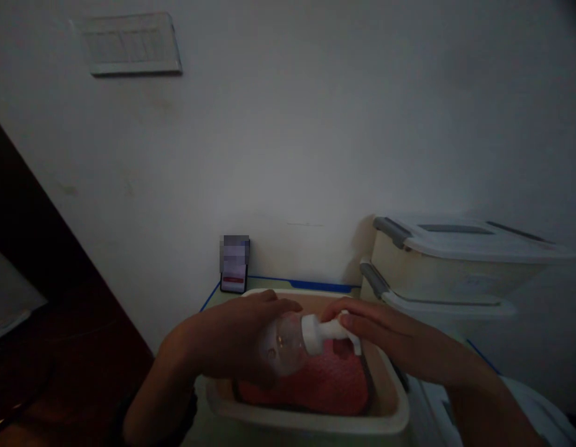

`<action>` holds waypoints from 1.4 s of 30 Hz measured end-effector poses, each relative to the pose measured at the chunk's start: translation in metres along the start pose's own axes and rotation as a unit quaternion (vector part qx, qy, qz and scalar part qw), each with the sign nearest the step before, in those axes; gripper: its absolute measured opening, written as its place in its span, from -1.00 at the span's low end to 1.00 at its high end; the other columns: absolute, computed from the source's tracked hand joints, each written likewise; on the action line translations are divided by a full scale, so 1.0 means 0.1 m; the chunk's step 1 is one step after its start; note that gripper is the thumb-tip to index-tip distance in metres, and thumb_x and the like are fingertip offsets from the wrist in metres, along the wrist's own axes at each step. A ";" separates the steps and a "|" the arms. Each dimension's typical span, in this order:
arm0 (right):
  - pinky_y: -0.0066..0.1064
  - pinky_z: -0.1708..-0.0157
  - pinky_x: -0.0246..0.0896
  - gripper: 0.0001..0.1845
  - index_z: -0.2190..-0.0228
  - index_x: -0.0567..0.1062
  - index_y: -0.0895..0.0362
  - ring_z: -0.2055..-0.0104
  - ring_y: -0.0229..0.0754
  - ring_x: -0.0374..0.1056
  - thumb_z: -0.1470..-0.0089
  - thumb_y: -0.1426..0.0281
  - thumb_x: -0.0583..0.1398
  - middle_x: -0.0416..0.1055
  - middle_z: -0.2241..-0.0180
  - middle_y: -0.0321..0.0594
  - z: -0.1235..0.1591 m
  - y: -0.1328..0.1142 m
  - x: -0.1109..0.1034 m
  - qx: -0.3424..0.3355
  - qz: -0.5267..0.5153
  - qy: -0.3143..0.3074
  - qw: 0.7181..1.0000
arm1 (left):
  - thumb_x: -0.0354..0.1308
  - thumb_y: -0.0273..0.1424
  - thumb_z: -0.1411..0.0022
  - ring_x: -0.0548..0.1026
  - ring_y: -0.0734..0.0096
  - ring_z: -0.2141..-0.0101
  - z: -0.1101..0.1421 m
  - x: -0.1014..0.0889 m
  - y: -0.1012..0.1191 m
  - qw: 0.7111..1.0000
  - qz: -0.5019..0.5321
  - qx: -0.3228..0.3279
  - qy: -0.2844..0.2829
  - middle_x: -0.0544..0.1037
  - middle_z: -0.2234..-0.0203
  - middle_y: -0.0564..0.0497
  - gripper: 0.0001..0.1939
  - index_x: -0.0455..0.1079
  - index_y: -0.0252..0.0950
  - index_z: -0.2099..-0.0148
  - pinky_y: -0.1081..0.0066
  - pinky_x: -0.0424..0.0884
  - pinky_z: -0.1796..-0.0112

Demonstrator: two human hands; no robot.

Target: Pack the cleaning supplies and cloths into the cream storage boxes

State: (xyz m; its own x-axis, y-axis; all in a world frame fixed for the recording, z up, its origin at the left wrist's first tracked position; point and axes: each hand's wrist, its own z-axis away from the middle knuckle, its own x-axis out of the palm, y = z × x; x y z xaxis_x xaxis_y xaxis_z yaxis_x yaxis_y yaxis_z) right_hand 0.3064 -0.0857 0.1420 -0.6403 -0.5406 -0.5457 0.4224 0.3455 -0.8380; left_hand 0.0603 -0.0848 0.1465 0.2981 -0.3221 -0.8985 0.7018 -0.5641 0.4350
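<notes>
My left hand [241, 335] wraps round the body of a clear pump bottle [288, 347], which is tipped on its side with its white pump head pointing right. At that end, my right hand [371, 323] has its fingers closed on the pump head. Below both hands lies a red cloth-like pad [310, 385] with a dark border. It rests inside a pale basin [310, 422], and the bottle is held above it. My left palm and fingers hide part of the bottle's base.
A phone [234, 264] leans on the wall behind the basin. Two lidded storage boxes [455, 273] with grey latches are stacked at the right. Blue tape [320, 286] runs along the table's back edge. A white switch panel [129, 45] is on the wall, upper left.
</notes>
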 end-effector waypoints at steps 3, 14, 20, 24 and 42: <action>-0.39 0.10 0.14 -0.58 0.09 0.42 0.11 0.13 -0.21 0.30 -0.26 0.15 -0.08 0.42 0.20 -0.24 0.02 0.04 -0.03 0.006 0.043 -0.021 0.999 | 0.30 -0.30 0.19 0.41 0.12 0.09 -0.01 0.01 0.00 1.000 -0.002 -0.010 -0.011 0.42 0.06 -0.04 -0.26 0.24 -0.11 -0.12 0.27 0.35 0.10; -0.45 0.28 0.19 -0.60 0.06 0.42 0.10 0.22 -0.22 0.30 -0.06 0.24 0.18 0.40 0.16 -0.22 -0.05 0.17 -0.04 0.028 0.120 -0.141 0.982 | 0.36 -0.29 0.21 0.38 0.12 0.05 -0.10 0.03 0.03 0.997 -0.034 -0.055 -0.043 0.44 0.07 -0.03 -0.33 0.34 -0.16 -0.04 0.28 0.32 0.09; -0.40 0.20 0.20 -0.57 0.18 0.53 0.04 0.16 -0.13 0.36 0.21 0.37 0.33 0.46 0.19 -0.27 -0.07 0.15 0.05 0.063 0.177 -0.129 0.974 | 0.37 -0.23 0.14 0.49 0.23 0.24 -0.14 0.01 0.01 0.991 0.021 -0.077 -0.103 0.57 0.23 0.01 -0.57 0.50 -0.16 0.15 0.41 0.36 0.28; -0.48 0.34 0.20 -0.66 0.26 0.57 0.08 0.33 -0.22 0.38 0.16 0.29 0.33 0.49 0.34 -0.29 -0.08 0.15 0.09 0.020 0.178 -0.140 0.974 | 0.40 -0.24 0.19 0.50 0.28 0.32 -0.16 0.04 -0.03 0.993 0.032 -0.054 -0.101 0.60 0.33 0.06 -0.61 0.54 -0.14 0.21 0.45 0.34 0.35; -0.32 0.10 0.23 -0.78 0.21 0.48 0.16 0.14 -0.19 0.36 -0.12 0.36 0.12 0.47 0.18 -0.19 -0.15 0.25 0.00 -0.018 0.122 0.007 0.992 | 0.22 -0.11 -0.02 0.52 0.27 0.32 -0.33 0.13 -0.13 0.997 -0.015 0.006 -0.081 0.59 0.29 -0.04 -0.52 0.46 -0.28 0.06 0.46 0.33 0.39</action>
State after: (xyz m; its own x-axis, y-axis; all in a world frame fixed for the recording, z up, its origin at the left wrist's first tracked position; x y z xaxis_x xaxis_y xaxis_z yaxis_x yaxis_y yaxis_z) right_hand 0.3071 -0.0656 0.1209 -0.5316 -0.4268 -0.7316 0.5428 0.4914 -0.6811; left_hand 0.0759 -0.0567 0.1274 0.1677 -0.4237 -0.8901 0.7001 -0.5846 0.4101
